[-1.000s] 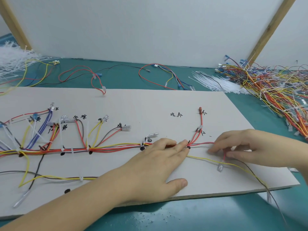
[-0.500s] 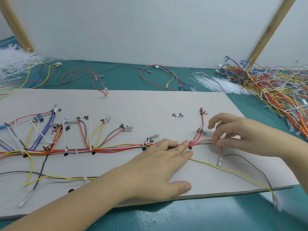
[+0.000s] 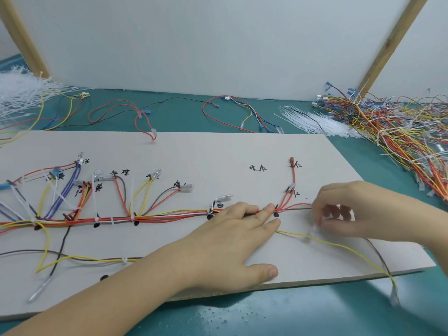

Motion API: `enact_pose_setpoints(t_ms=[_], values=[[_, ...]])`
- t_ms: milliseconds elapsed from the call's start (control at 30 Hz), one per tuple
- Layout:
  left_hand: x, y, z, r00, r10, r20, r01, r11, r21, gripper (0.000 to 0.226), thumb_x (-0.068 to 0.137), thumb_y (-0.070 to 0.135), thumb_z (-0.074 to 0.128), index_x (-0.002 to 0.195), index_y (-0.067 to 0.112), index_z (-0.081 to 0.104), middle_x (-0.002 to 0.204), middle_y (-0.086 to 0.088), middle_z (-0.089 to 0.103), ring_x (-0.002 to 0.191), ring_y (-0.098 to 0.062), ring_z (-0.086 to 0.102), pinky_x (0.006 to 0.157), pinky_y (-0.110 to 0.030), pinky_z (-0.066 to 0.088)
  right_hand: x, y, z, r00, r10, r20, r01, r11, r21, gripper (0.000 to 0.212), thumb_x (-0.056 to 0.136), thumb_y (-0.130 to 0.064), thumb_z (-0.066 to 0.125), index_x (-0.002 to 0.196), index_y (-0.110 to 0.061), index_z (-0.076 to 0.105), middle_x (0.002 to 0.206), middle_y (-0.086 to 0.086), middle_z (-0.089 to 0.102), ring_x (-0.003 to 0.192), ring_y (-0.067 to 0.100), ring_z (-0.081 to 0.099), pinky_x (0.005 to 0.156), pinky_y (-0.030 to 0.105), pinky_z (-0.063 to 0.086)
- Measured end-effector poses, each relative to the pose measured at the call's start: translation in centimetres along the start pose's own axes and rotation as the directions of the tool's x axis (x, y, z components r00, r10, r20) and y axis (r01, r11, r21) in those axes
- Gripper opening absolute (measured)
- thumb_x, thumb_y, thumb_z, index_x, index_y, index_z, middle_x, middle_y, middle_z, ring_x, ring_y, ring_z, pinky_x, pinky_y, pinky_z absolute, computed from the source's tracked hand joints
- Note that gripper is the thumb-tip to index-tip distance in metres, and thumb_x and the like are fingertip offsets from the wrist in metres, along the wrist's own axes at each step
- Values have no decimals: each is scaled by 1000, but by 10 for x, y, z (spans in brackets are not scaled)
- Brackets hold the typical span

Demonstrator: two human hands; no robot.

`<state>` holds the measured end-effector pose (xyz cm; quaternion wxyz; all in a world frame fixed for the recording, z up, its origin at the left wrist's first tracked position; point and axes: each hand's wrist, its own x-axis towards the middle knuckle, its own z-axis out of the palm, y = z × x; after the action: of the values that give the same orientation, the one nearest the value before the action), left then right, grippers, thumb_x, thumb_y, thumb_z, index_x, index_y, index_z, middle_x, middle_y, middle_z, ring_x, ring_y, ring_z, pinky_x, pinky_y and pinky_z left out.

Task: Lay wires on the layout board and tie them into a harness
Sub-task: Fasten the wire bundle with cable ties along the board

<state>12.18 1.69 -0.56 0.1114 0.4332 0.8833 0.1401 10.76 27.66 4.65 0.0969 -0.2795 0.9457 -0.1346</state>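
A pale layout board (image 3: 194, 151) with handwritten marks lies on the teal table. A bundle of red, yellow and brown wires (image 3: 150, 217) runs along it, tied at spots with white cable ties. My left hand (image 3: 232, 241) lies flat, fingers straight, pressing the bundle near a black dot (image 3: 276, 215). My right hand (image 3: 356, 212) has curled fingers that pinch a red wire (image 3: 300, 205) just right of that dot. A yellow wire (image 3: 344, 246) and a brown wire (image 3: 378, 253) trail off the board's front right edge.
A big tangle of loose coloured wires (image 3: 400, 132) fills the back right, with white cable ties (image 3: 312, 122) beside it. More white ties (image 3: 17, 93) pile at the back left. Loose red and black wires (image 3: 135, 112) lie behind the board.
My right hand lifted from the lower wires, went up to the red branch, then settled a little lower right, pinching the red wire. My left hand stayed pressed on the bundle.
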Motion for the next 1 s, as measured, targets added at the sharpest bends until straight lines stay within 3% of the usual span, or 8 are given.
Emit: enact_pose_setpoints(t_ms=[100,233,367,567,700,800,900,1000], values=[[0,0,0,1000,5,4,-5,1000,9,75,89,56,36,149,24,6,157,9,-6,132,0,-3,108,-21,1,12,0,-2,988,70,-137,-29,959,282,35,85,-1,59,66,-31,55,64,-7,56,52,6,45,52,12,39],[0,1,-1,1000,6,11,-6,1000,15,76,88,56,35,149,23,5,157,8,-7,132,-1,-4,112,-27,2,26,0,-12,971,235,-34,-129,646,752,16,79,-19,62,70,-9,53,51,5,48,41,14,39,36,18,35],[1,1,0,1000,13,7,-13,999,29,75,90,54,38,149,21,6,157,5,-6,131,-1,-2,110,-25,1,53,2,-17,914,403,52,-233,416,879,14,76,-20,64,73,-12,54,47,1,45,36,9,35,32,12,26],[0,2,0,1000,12,7,-13,999,30,74,91,54,38,149,21,6,157,5,-6,131,-2,-3,112,-28,2,102,-3,-13,828,478,292,-403,146,904,13,94,-4,42,88,-8,53,63,13,69,43,12,61,37,16,47],[1,2,-1,1000,18,-5,-18,1000,21,74,91,53,39,149,20,7,157,3,-4,131,-4,-2,108,-24,-1,104,3,-8,900,333,282,-406,405,819,31,93,6,42,113,-15,53,85,17,71,61,20,67,50,22,53],[0,1,-1,1000,23,-11,-23,1000,17,74,91,52,40,149,19,8,158,3,-4,132,-6,-1,110,-25,0,102,4,-6,931,296,212,-359,645,675,26,88,0,59,106,-19,61,78,9,70,59,15,63,55,21,53],[0,2,0,1000,23,-18,-22,1000,14,73,91,52,40,149,20,9,158,3,-3,132,-7,0,111,-27,2,109,0,-4,919,379,109,-360,694,623,5,89,-7,60,91,-8,65,66,5,67,54,12,61,56,25,57],[1,1,0,999,26,-27,-26,1000,7,72,91,51,41,149,20,11,158,3,-3,132,-5,0,109,-25,2,121,-2,-3,891,453,41,-398,734,550,14,93,-9,55,82,-4,63,59,2,66,57,21,61,61,30,57]])
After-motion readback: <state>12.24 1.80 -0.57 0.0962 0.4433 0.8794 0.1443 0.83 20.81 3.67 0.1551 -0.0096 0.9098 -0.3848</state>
